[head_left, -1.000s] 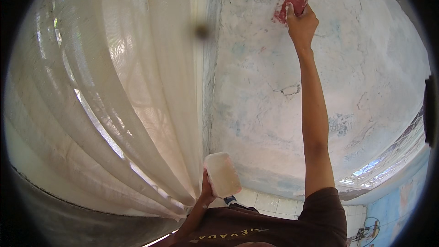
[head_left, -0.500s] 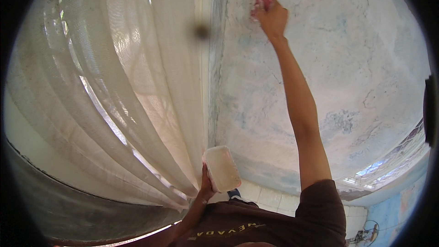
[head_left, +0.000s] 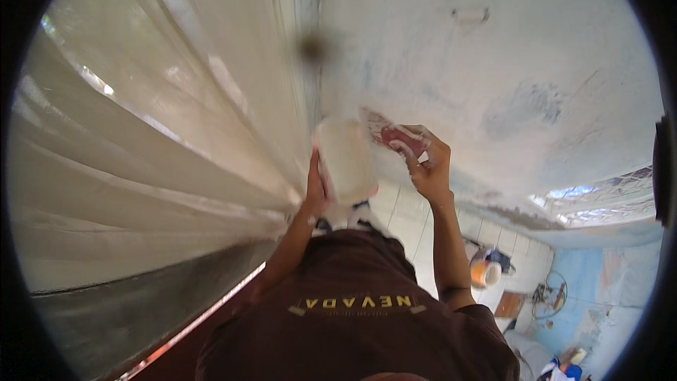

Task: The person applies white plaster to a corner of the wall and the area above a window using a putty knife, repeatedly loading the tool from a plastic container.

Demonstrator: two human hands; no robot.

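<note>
My left hand [head_left: 318, 180] grips the side of a pale rectangular tub [head_left: 347, 159], holding it in front of my body. Whitish paste seems to coat its inside, though the picture is blurred there. Just right of the tub, my right hand [head_left: 435, 164] is closed round a red putty scraper [head_left: 407, 141]. White smears cover the scraper's blade and my fingers. Its blade points up and left, close to the tub's right rim; I cannot tell whether they touch.
A patchy whitish wall [head_left: 423, 63] fills the far right side. Pale curtains [head_left: 162, 134] hang on the left, close to my left hand. Below are white floor tiles [head_left: 395, 215], an orange-and-white bucket [head_left: 484, 274] and clutter. A grille opening [head_left: 606, 201] lies at the right.
My right hand has come down from high on the wall to beside the tub, bringing the scraper. The tub appears higher in view, and the view has tilted downward.
</note>
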